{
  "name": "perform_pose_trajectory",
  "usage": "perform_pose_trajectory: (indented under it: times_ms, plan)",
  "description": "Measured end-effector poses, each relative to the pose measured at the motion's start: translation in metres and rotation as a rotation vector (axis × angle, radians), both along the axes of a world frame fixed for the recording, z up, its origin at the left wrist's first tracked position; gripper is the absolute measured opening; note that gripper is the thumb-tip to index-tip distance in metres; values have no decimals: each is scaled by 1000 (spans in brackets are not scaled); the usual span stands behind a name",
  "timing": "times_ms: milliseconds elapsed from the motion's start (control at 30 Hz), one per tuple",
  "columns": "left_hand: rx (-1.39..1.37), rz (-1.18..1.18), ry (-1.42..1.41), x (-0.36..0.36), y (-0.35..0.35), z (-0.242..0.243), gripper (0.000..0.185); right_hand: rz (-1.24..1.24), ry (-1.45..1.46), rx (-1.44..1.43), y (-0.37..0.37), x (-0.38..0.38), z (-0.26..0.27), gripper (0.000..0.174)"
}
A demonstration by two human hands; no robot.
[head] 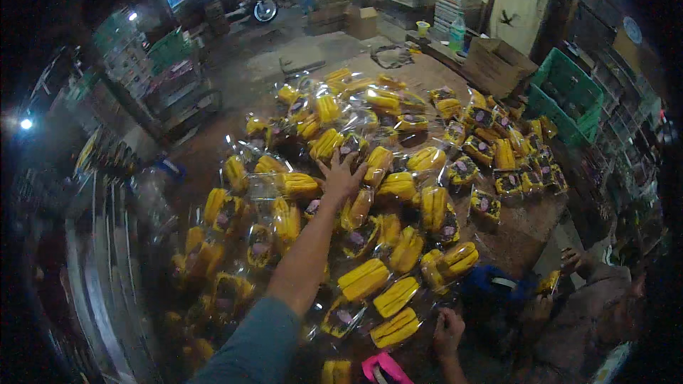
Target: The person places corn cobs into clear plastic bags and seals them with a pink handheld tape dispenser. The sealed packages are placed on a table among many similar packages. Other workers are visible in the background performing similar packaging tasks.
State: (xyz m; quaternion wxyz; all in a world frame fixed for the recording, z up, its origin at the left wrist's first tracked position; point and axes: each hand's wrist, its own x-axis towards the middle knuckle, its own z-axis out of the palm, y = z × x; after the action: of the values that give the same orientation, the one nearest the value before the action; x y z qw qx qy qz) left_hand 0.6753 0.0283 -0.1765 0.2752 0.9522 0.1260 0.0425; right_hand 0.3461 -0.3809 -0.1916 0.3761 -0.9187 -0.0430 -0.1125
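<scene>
A wide heap of clear plastic packets with ridged yellow contents (397, 186) covers the floor before me; several show a pink oval label on a dark face. My left hand (341, 176), at the end of a teal sleeve, reaches into the middle of the heap. Its fingers are spread over a packet (353, 144), and I see no grip on it. Low in the picture my right hand (449, 328) has its fingers curled, just right of a yellow packet (395, 328). Whether it pinches something is too dark to tell.
At right a co-worker (581, 309) holds a small yellow piece (548, 281). Beyond are a green crate (565, 96), an open cardboard box (499, 66) and a plastic bottle (457, 34). A pink object (387, 369) lies at the bottom edge. Metal bars (98, 298) run along the left.
</scene>
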Motion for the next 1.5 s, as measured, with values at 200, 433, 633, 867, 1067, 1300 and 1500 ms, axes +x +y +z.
perform_pose_trajectory:
  times_ms: [200,433,633,867,1067,1300,1500]
  plan:
    - [114,103,113,-121,26,-11,75,-58,42,-91,3,2,-11,11]
    - [377,83,227,-231,53,12,59,34,-163,50,-7,8,-34,13]
    - [287,75,321,-308,75,33,55,49,-184,81,-6,7,-39,16]
    - [488,171,396,-337,36,71,48,3,-115,-167,-3,11,-36,21]
    - [104,-362,-207,-206,-51,82,56,8,-164,-94,0,11,-61,17]
    - [358,-361,-127,-51,-118,53,79,18,5,-22,-3,8,-35,15]
    - [180,-219,-232,-32,-22,4,71,-24,-9,2,0,5,-16,12]
